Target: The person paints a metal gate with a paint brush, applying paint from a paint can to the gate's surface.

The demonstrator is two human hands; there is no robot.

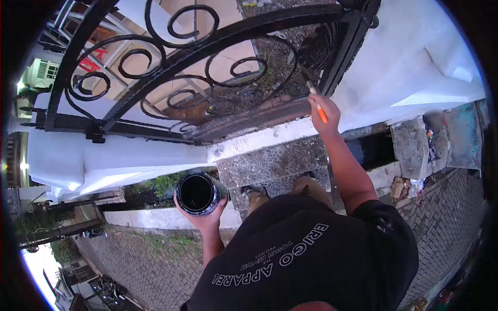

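My left hand (210, 218) is wrapped round a can of black paint (197, 194), its open top facing up. In my right hand (326, 116) is a paintbrush (320, 110) with an orange handle, gripped between closed fingers. The brush's tip points up toward the lower right part of a black metal gate (228, 33), close to its frame; whether the bristles touch it I cannot tell. Curled scrolls and curved bars make up the gate.
White walls (415, 67) stand to the right and left (119, 155) of the gate. Below are a stone slab (270, 160), a dark drain opening (371, 150) and brick paving (140, 259). Litter (402, 187) lies at the right.
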